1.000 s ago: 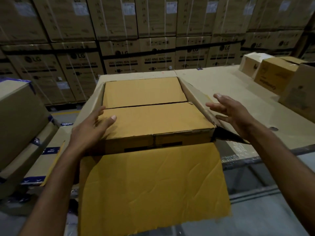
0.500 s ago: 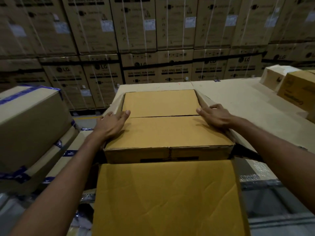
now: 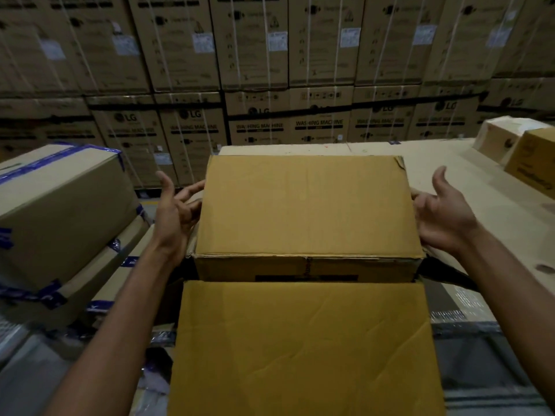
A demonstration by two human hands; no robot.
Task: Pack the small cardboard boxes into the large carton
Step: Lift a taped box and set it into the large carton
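Observation:
The large carton stands in front of me on the table edge. A plain brown top flap lies flat across its opening and hides the small boxes inside. Its near flap hangs open towards me. My left hand is at the carton's left edge, thumb up and fingers curled apart, the fingertips touching the side. At the right edge my right hand is spread with its palm towards the carton, the fingertips just behind the flap's edge. Neither hand grips anything.
A stack of brown boxes with blue tape sits close on the left. Two more boxes stand at the far right of the cardboard-covered table. A wall of strapped washing-machine cartons fills the background.
Both hands came off the tops of the two small boxes and moved to the carton's sides. A flap now covers the two boxes that showed before. The view has tilted up.

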